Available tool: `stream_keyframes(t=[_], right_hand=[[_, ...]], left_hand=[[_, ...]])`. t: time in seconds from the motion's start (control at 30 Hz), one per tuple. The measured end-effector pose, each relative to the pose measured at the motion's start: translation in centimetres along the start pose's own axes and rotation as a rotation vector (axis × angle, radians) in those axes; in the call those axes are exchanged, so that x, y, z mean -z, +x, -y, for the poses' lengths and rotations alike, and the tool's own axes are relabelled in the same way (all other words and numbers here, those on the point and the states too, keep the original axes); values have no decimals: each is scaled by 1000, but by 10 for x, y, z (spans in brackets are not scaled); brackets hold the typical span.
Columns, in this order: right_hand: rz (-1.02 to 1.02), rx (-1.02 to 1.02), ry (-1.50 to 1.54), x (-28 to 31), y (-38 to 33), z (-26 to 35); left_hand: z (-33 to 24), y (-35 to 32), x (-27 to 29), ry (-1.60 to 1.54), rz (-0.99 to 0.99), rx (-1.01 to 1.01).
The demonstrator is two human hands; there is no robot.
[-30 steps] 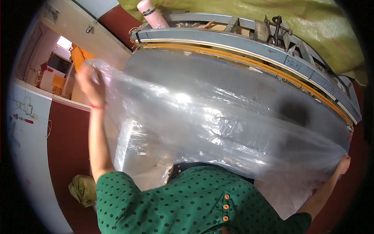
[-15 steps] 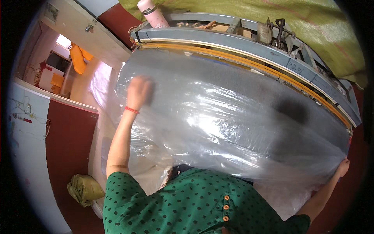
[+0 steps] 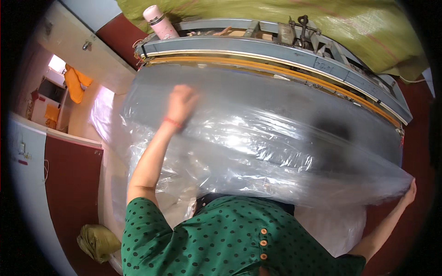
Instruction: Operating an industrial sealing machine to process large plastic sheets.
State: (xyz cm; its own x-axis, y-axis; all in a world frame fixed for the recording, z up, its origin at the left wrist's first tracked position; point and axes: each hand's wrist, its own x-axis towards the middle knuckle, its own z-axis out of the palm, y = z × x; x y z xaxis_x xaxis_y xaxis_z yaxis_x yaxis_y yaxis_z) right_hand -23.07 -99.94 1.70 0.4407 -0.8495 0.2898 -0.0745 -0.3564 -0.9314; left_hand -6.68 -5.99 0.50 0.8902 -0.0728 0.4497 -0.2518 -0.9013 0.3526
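Note:
A wide sheet of clear plastic film (image 3: pixel 230 177) covers the grey tabletop (image 3: pixel 221 85) and hangs over its near side toward me, wrinkled and shiny. My left hand (image 3: pixel 181 106), with a red bead bracelet at the wrist, is over the left part of the sheet. Motion blurs its fingers, so their pose and any contact with the film cannot be made out. At the far right, my right hand (image 3: pixel 409 193) pinches the corner of the film and holds it pulled out beyond the table's right end.
Along the table's far side runs a grey metal frame (image 3: pixel 239 47) with orange strips. A pink bottle (image 3: pixel 161 24) and a dark metal clamp (image 3: pixel 301 32) are on it. Green woven sheeting (image 3: pixel 359 27) lies behind. At left are an open door (image 3: pixel 85 50) and a tied olive sack (image 3: pixel 96 241).
My left hand has moved right across the sheet. My right hand still holds the film's corner, now lifted slightly and drawn tighter. The whole view has shifted a little.

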Motion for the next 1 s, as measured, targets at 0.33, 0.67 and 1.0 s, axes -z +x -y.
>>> stream_keyframes(t=[0.33, 0.67, 1.0], right_hand=[[-203, 601, -594, -208, -33, 8], [-171, 220, -76, -274, -40, 18], [-198, 51, 107, -278, -39, 30]], left_hand=[[111, 69, -44, -637, -494, 541], [158, 106, -67, -691, -551, 443], [155, 96, -44, -736, -571, 627]])
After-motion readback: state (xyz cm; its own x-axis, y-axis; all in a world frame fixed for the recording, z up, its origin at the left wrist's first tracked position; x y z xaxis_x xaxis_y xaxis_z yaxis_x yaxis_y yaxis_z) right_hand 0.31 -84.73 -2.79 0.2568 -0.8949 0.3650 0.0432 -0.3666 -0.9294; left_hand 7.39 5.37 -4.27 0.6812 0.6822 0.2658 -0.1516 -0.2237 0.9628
